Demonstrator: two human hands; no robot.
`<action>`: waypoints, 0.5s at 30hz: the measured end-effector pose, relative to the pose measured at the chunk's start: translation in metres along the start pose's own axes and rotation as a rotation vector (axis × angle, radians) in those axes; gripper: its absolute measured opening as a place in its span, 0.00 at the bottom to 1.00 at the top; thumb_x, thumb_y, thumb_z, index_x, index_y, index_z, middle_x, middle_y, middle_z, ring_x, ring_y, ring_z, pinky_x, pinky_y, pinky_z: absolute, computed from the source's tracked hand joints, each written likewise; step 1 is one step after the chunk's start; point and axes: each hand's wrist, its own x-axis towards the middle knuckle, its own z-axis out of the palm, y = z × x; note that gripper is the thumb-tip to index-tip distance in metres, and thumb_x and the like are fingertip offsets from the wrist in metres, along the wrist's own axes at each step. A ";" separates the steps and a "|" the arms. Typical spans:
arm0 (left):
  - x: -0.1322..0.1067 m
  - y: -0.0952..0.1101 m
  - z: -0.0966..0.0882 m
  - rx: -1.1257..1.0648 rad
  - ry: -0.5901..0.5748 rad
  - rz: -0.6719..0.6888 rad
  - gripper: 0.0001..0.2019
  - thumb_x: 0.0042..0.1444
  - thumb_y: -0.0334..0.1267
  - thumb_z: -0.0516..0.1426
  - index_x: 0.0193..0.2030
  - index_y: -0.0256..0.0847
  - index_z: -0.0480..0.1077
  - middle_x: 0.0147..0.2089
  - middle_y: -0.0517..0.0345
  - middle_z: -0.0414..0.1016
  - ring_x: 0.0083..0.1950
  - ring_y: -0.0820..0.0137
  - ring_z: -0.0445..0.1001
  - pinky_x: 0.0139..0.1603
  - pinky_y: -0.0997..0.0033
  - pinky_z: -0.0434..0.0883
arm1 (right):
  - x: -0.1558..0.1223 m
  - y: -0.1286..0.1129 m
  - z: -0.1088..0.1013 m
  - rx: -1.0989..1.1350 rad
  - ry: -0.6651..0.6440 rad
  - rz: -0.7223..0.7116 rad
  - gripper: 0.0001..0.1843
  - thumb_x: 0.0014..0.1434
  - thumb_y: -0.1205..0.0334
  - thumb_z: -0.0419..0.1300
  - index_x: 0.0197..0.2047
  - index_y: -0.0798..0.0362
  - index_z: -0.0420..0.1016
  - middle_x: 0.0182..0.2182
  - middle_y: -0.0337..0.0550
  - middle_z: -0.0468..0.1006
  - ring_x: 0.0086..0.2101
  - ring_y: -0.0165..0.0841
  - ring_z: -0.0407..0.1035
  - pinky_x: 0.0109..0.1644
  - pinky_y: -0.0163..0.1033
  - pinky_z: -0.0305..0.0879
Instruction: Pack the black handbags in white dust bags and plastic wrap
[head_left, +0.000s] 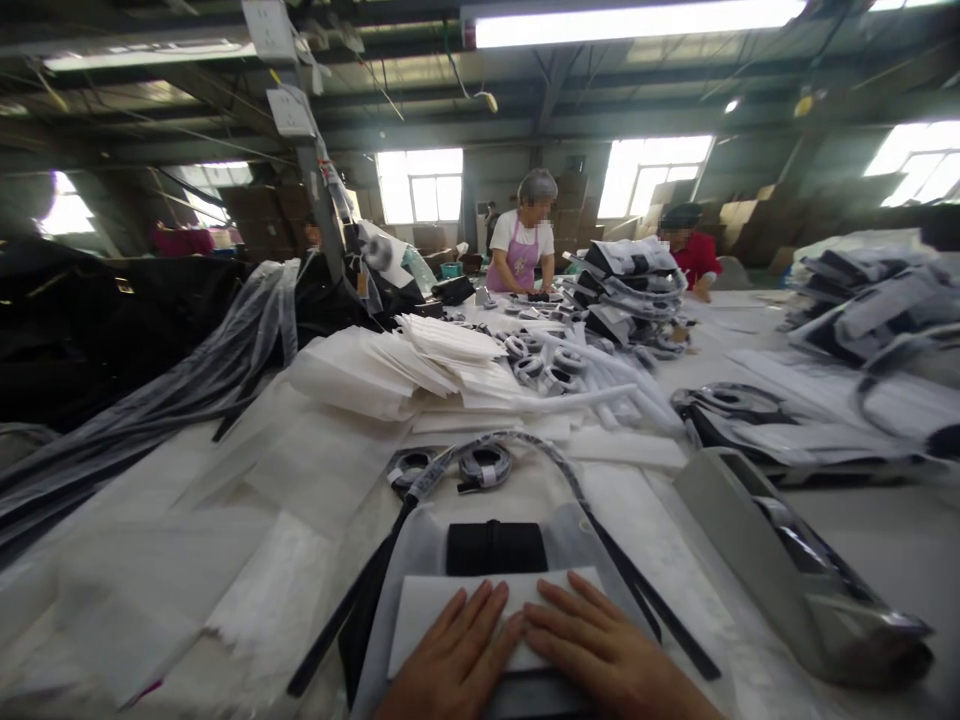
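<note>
White sheet: a folded white sheet (427,610) lies at the near edge of the table, on top of a black article in a translucent sleeve, directly below the camera.
Left hand: the left hand (457,655) lies flat on the sheet, fingers spread and extended, gripping nothing.
Right hand: the right hand (600,650) presses flat beside it, thumb side touching the left hand, fingers open, nothing clasped.
Black piece: a black folded piece (496,547) sits just beyond the sheet, partly under the clear sleeve.
Strap: a plastic-wrapped strap (517,445) arcs over the bundle; two coiled rolls (484,466) rest near it.
Risk, slip: I judge that the sheet could slide on the slick sleeve if the palms push unevenly, leaving it crooked.
Risk, snag: the loose strap ends lie just beside the hands and could catch a wrist or be dragged along.
Risk, dispenser: a grey tape dispenser (795,570) stands near the right hand; its blade edge could graze a forearm.
Hidden: the hands cover the sheet's near edge, and the frame cuts off the wrists.
Hard to read: whether the sheet is paper or fabric cannot be told; the white stacks (420,365) farther off blur together.
</note>
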 end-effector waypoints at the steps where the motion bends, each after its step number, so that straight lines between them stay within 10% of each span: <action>1: -0.005 0.002 0.003 0.010 -0.004 0.006 0.33 0.67 0.58 0.42 0.68 0.38 0.61 0.68 0.50 0.67 0.69 0.63 0.64 0.70 0.62 0.61 | -0.005 -0.001 0.003 0.001 0.005 0.004 0.19 0.70 0.63 0.53 0.62 0.53 0.70 0.58 0.44 0.76 0.62 0.36 0.64 0.69 0.44 0.57; 5: -0.015 0.006 0.003 0.071 0.006 0.021 0.24 0.71 0.47 0.43 0.69 0.43 0.60 0.69 0.49 0.65 0.68 0.62 0.65 0.70 0.60 0.61 | -0.018 -0.012 0.014 -0.172 0.078 -0.013 0.20 0.72 0.65 0.49 0.64 0.56 0.69 0.61 0.44 0.73 0.64 0.35 0.61 0.73 0.45 0.45; 9: -0.011 0.001 0.002 0.128 -0.033 0.069 0.22 0.72 0.38 0.42 0.69 0.43 0.60 0.66 0.51 0.70 0.66 0.63 0.69 0.66 0.62 0.67 | -0.011 -0.009 -0.010 0.025 0.023 0.047 0.18 0.73 0.62 0.49 0.59 0.53 0.73 0.55 0.41 0.79 0.57 0.30 0.70 0.67 0.36 0.60; 12: -0.010 -0.001 0.003 0.151 -0.025 0.093 0.22 0.71 0.33 0.42 0.68 0.44 0.62 0.63 0.52 0.73 0.64 0.64 0.71 0.62 0.65 0.72 | -0.002 0.020 -0.040 0.368 -0.025 0.371 0.14 0.71 0.56 0.52 0.51 0.48 0.78 0.47 0.38 0.83 0.48 0.29 0.77 0.54 0.29 0.72; 15: -0.007 0.004 0.005 0.174 -0.021 0.035 0.22 0.71 0.30 0.42 0.64 0.49 0.67 0.60 0.56 0.76 0.62 0.66 0.74 0.58 0.66 0.75 | 0.004 0.078 -0.043 0.210 0.101 0.719 0.13 0.70 0.58 0.53 0.49 0.47 0.79 0.46 0.41 0.83 0.47 0.33 0.77 0.54 0.35 0.73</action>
